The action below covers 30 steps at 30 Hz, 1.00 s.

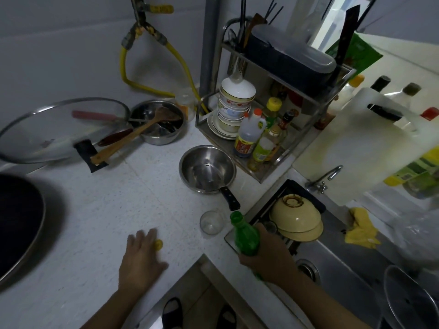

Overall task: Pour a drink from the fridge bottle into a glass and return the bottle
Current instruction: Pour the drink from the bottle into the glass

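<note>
Green plastic bottle, uncapped, gripped mid-body by the right hand: light, squeezable. Left hand flat on counter, fingers touching the cap. Fragile glass beside the bottle.

Dim kitchen corner beyond the hands: pale tiled wall behind a speckled white L-shaped counter, steel sink off to the right of them, perhaps a lit window far up right, brownish floor below.
</note>
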Tool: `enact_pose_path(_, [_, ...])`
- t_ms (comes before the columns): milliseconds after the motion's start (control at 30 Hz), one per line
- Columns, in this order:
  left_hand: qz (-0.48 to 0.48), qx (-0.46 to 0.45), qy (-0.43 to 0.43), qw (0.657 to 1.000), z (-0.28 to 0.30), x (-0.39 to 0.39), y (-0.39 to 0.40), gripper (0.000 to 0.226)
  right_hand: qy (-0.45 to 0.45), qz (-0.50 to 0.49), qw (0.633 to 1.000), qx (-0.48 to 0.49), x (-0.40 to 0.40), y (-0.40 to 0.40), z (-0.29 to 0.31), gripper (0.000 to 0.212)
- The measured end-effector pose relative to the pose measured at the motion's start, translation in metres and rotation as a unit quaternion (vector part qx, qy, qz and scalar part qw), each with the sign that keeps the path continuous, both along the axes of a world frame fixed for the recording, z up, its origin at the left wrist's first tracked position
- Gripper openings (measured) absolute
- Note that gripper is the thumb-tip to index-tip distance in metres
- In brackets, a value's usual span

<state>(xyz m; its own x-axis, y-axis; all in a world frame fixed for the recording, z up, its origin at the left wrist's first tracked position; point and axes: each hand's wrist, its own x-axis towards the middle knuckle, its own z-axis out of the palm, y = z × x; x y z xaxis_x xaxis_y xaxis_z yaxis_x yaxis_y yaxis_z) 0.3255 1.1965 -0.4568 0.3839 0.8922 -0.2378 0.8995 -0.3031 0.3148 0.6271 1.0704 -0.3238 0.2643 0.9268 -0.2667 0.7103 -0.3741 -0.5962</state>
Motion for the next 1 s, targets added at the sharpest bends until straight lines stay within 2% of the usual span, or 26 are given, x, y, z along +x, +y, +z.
enact_pose_path(100, [0.067, -0.044, -0.030, 0.996, 0.003, 0.000, -0.004, 0.114, -0.027, 0.019, 0.998, -0.048, 0.006, 0.006, -0.003, 0.053])
enact_pose_path(200, [0.080, -0.056, -0.036, 0.995, 0.007, 0.003, -0.003, 0.105, -0.065, 0.048, 0.992, -0.099, 0.011, 0.013, -0.007, 0.075])
enact_pose_path(367, [0.093, -0.046, -0.042, 0.994, 0.005, 0.006, -0.004, 0.101, -0.091, 0.079, 0.975, -0.185, 0.014, 0.023, -0.013, 0.094])
enact_pose_path(533, [0.089, -0.033, -0.041, 0.995, 0.006, 0.005, -0.004, 0.102, -0.123, 0.091, 0.963, -0.220, 0.013, 0.027, -0.013, 0.081])
enact_pose_path(1000, [0.090, -0.031, -0.041, 0.995, 0.009, 0.004, -0.005, 0.095, -0.172, 0.114, 0.946, -0.251, 0.013, 0.034, -0.001, 0.068])
